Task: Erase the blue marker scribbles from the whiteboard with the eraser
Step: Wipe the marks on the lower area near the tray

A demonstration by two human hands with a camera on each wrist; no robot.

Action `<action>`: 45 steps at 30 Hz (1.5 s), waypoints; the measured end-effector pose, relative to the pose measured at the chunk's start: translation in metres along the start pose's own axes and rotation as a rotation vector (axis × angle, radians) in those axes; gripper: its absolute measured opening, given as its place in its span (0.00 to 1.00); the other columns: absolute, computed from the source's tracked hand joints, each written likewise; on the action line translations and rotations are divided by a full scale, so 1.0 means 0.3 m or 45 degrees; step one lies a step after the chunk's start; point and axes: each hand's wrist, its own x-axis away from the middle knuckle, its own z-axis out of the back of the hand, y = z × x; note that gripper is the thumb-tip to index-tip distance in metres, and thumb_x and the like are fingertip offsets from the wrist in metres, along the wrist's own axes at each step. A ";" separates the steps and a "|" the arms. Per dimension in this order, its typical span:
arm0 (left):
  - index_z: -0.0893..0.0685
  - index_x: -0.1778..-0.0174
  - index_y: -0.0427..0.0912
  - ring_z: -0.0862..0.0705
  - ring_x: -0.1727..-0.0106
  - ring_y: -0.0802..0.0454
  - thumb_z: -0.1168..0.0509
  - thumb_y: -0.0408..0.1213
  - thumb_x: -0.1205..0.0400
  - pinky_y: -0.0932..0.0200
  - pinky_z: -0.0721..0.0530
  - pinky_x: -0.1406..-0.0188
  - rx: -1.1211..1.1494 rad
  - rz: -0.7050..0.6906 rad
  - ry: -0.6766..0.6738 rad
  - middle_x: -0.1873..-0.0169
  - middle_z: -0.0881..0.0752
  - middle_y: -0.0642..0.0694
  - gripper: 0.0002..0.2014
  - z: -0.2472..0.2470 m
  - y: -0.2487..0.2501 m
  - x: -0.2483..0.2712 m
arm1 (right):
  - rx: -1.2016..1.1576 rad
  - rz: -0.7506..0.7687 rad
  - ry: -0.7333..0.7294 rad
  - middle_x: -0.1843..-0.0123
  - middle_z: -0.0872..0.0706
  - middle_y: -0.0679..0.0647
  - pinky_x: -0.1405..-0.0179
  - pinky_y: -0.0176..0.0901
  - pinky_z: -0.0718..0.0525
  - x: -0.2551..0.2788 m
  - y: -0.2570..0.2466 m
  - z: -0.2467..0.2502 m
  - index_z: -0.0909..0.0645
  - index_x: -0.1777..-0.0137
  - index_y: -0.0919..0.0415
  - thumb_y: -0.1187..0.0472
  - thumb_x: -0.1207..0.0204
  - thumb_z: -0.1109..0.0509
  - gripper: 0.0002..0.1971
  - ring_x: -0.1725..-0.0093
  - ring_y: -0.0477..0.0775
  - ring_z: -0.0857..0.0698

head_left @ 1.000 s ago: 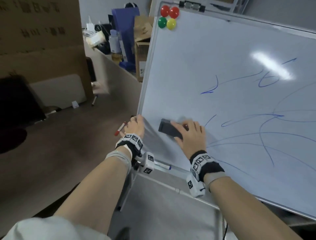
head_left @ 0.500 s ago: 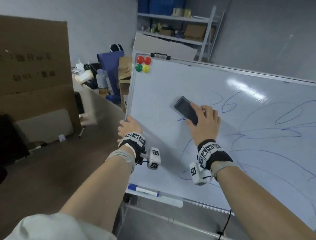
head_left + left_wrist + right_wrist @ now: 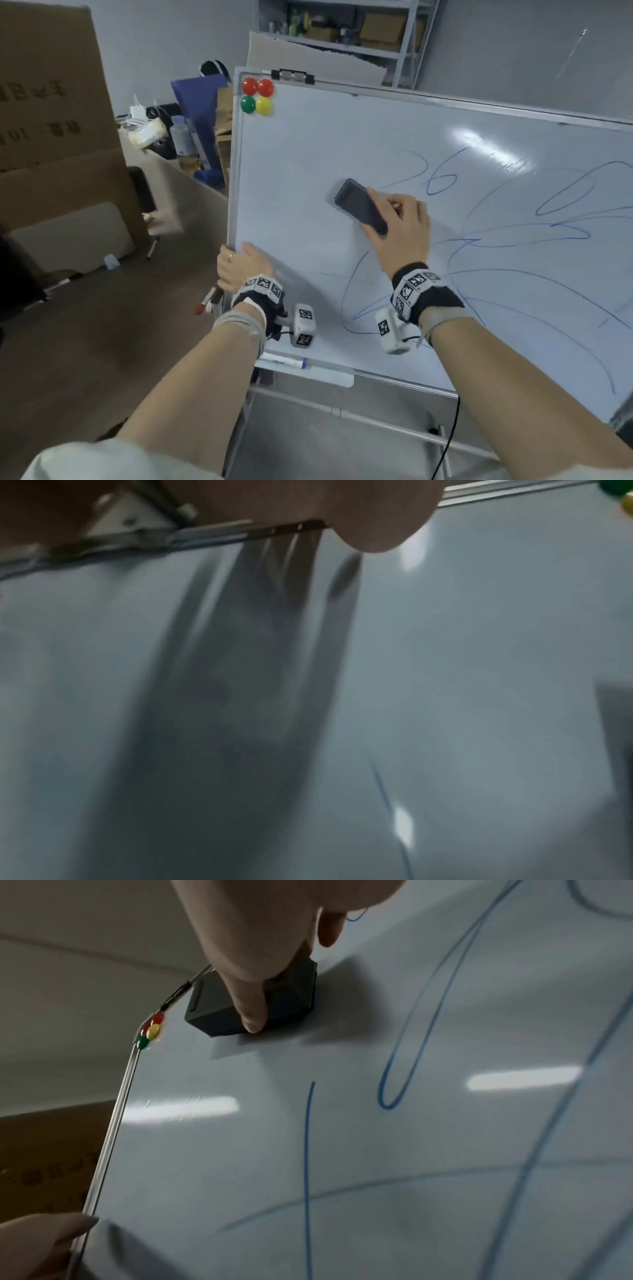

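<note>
A whiteboard (image 3: 308, 147) on a stand fills the right of the head view. Blue scribbles (image 3: 513, 240) cover its middle and right; its left part is bare. My right hand (image 3: 399, 228) grips a dark grey eraser (image 3: 358, 204) and holds it flat against the board left of a blue loop (image 3: 442, 180). In the right wrist view the eraser (image 3: 222, 1012) sits under my thumb, with blue lines (image 3: 308, 1150) below it. My left hand (image 3: 239, 265) grips the board's left frame edge; its thumb (image 3: 369, 520) lies on the board face.
Red, green and yellow magnets (image 3: 257, 96) sit in the board's top left corner. A blue-capped marker (image 3: 284, 361) lies on the tray below. A red marker (image 3: 205, 303) hangs by the left hand. Cardboard boxes (image 3: 51, 120) and a cluttered desk (image 3: 164, 137) stand at the left.
My right hand has carried the eraser up from low on the board to mid height, rubbing out strokes on the left side. The left hand stays on the frame edge. The head view has tilted up.
</note>
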 end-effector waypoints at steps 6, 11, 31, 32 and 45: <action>0.32 0.21 0.36 0.34 0.19 0.39 0.40 0.40 0.18 0.42 0.40 0.19 -0.223 0.033 -0.147 0.20 0.30 0.38 0.28 -0.034 -0.246 0.150 | -0.001 0.152 -0.317 0.41 0.21 0.55 0.44 0.55 0.23 0.290 0.026 -0.103 0.25 0.23 0.40 0.49 0.30 0.20 0.34 0.45 0.62 0.24; 0.37 0.18 0.35 0.37 0.17 0.39 0.36 0.38 0.20 0.42 0.40 0.17 -0.419 0.117 -0.275 0.17 0.36 0.37 0.33 -0.080 -0.410 0.216 | -0.019 0.277 -0.468 0.43 0.20 0.54 0.46 0.54 0.24 0.473 0.056 -0.183 0.22 0.24 0.43 0.52 0.33 0.18 0.35 0.46 0.60 0.23; 0.38 0.18 0.30 0.31 0.22 0.29 0.36 0.34 0.16 0.40 0.28 0.25 -0.457 0.479 -0.765 0.22 0.34 0.28 0.32 -0.072 -0.525 0.146 | -0.028 0.239 -0.283 0.44 0.20 0.53 0.46 0.51 0.28 0.300 -0.013 -0.208 0.22 0.24 0.43 0.49 0.30 0.25 0.32 0.47 0.57 0.26; 0.42 0.17 0.27 0.33 0.20 0.30 0.38 0.34 0.15 0.40 0.31 0.22 -0.334 0.560 -0.701 0.20 0.37 0.28 0.33 -0.075 -0.525 0.149 | -0.040 0.214 -0.259 0.44 0.20 0.53 0.45 0.50 0.28 0.272 -0.008 -0.200 0.23 0.23 0.42 0.49 0.30 0.25 0.31 0.47 0.58 0.26; 0.33 0.50 0.36 0.23 0.26 0.34 0.48 0.42 0.12 0.45 0.23 0.27 0.278 0.860 -0.454 0.26 0.25 0.31 0.10 -0.129 -0.491 0.300 | -0.121 0.568 -0.600 0.48 0.18 0.54 0.50 0.54 0.26 0.607 0.147 -0.261 0.18 0.29 0.42 0.49 0.37 0.19 0.32 0.51 0.61 0.20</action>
